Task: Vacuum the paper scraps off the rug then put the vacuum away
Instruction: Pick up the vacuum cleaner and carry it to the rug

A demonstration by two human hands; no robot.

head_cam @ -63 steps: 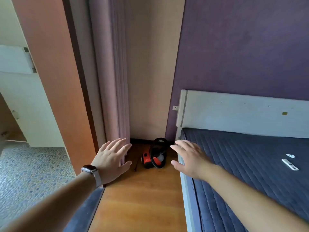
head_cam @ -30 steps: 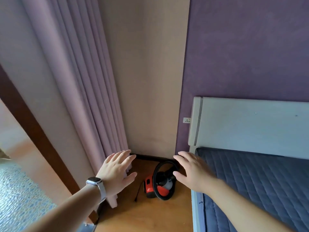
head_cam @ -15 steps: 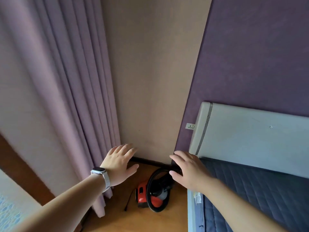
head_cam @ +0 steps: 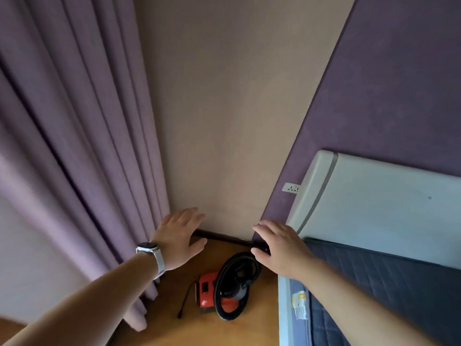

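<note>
Down in the corner between curtain (head_cam: 74,146) and bed (head_cam: 374,283), the red vacuum (head_cam: 206,292) sits on the floor (head_cam: 199,328), black hose (head_cam: 240,256) coiled round it. My left hand (head_cam: 178,239) and right hand (head_cam: 279,248) hover above, fingers spread, holding nothing. I'd grab the body, not the loose hose.

head-worn view, down into room corner

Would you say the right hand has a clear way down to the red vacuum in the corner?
Probably yes. The right hand hovers open just above the vacuum, which sits on the floor between the curtain and the bed frame. Nothing shows between hand and hose loop, though the gap is narrow.
</note>
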